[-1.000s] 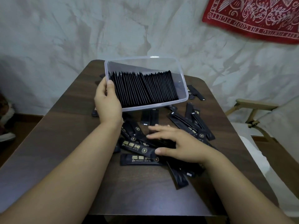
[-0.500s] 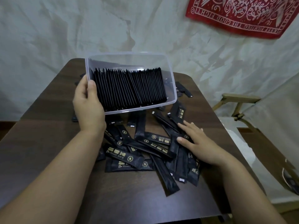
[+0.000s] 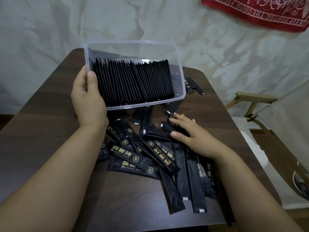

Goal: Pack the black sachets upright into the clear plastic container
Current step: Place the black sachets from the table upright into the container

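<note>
Inspector: Your left hand [image 3: 88,101] grips the container [image 3: 133,47] at its left rim, thumb inside. It is held tilted toward you, with a row of sachets [image 3: 132,81] standing upright within.

Operator: And the right?

Inspector: Your right hand [image 3: 192,133] lies flat, fingers straight, on the loose sachets [image 3: 150,153] heaped on the table [image 3: 41,131] — grasping nothing.

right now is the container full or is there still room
Nearly full: upright sachets fill most of the container, but a gap shows at its right end.
</note>
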The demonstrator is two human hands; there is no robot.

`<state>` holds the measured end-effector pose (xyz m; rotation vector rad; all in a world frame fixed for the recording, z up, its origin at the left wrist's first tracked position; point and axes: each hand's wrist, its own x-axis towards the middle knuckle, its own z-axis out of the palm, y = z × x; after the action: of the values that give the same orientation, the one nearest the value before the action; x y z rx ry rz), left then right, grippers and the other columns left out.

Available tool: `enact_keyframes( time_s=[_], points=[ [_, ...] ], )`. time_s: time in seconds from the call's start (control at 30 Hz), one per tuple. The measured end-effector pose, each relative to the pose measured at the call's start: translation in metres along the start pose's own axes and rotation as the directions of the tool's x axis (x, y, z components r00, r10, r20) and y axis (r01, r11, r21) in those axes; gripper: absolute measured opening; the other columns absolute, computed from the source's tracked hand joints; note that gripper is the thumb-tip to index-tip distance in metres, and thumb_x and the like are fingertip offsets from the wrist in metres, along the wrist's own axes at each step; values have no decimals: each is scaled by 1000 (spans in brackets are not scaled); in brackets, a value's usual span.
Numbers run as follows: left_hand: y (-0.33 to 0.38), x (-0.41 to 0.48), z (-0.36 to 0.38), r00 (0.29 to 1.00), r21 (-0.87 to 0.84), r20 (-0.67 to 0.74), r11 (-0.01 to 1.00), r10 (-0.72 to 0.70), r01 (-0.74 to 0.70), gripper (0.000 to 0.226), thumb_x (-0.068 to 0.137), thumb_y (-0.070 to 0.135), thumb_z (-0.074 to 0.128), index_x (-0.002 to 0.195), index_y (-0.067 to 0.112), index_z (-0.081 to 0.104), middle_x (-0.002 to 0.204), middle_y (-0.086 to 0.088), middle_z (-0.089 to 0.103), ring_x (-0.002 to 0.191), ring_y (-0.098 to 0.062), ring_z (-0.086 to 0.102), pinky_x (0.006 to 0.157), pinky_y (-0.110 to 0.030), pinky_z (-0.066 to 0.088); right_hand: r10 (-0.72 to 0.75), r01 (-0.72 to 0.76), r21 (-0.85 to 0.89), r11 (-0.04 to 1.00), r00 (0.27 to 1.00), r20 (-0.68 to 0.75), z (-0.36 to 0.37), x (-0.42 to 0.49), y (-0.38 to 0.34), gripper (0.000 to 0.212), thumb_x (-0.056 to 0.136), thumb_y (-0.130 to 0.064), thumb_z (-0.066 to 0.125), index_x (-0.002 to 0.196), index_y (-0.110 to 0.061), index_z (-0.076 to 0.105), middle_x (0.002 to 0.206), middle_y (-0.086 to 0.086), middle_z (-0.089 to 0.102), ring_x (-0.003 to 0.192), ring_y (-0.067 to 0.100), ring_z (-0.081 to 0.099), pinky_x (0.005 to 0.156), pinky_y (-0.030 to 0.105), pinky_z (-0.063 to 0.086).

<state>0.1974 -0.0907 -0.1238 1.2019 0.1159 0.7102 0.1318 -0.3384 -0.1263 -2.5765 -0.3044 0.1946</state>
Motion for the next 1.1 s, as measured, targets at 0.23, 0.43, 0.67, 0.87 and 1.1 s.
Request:
enact_keyframes(
  time_s=[0.23, 0.43, 0.67, 0.87, 1.1],
  points=[
    [-2, -8, 5, 995, 34, 101, 999, -6, 3, 26, 103, 19, 44, 121, 32, 58, 121, 13, 64, 120, 0, 56, 102, -19, 45, -78, 68, -114, 991, 993, -84, -6, -8, -15, 97, 49, -77, 55, 133, -31, 48, 122, -16, 46, 118, 4, 35, 103, 21, 25],
    [-4, -8, 5, 993, 20, 121, 1000, -7, 4, 25, 103, 20, 45, 119, 33, 58, 125, 8, 64, 122, -4, 56, 107, -25, 44, -33, 20, -103, 994, 992, -121, 5, 2, -14, 63, 72, -51, 71, 127, -27, 55, 112, -10, 48, 108, 8, 48, 97, 29, 41],
    [-5, -10, 4, 992, 31, 125, 1000, -11, 7, 26, 102, 20, 45, 123, 29, 58, 127, 7, 63, 123, -4, 56, 107, -26, 43, -51, 45, -50, 998, 991, -127, 8, 5, -14, 34, 85, -36, 64, 115, -22, 58, 94, -20, 44, 98, 5, 48, 86, 24, 39],
    [-4, -10, 4, 992, 13, 125, 1000, -10, 9, 24, 101, 21, 45, 114, 37, 58, 124, 9, 63, 122, -4, 56, 106, -26, 44, -45, 42, -20, 999, 979, -200, 1, 2, -18, 31, 92, -29, 56, 121, -20, 50, 112, -5, 59, 107, 15, 54, 93, 36, 42],
    [-3, -11, 4, 990, 19, 140, 1000, 0, -3, 26, 103, 19, 44, 118, 35, 58, 122, 12, 64, 121, -2, 57, 104, -24, 45, -135, 112, -132, 985, 974, -183, -16, -6, -17, 36, 87, -38, 60, 121, -31, 51, 106, -22, 51, 99, -2, 50, 80, 21, 40]
  ],
)
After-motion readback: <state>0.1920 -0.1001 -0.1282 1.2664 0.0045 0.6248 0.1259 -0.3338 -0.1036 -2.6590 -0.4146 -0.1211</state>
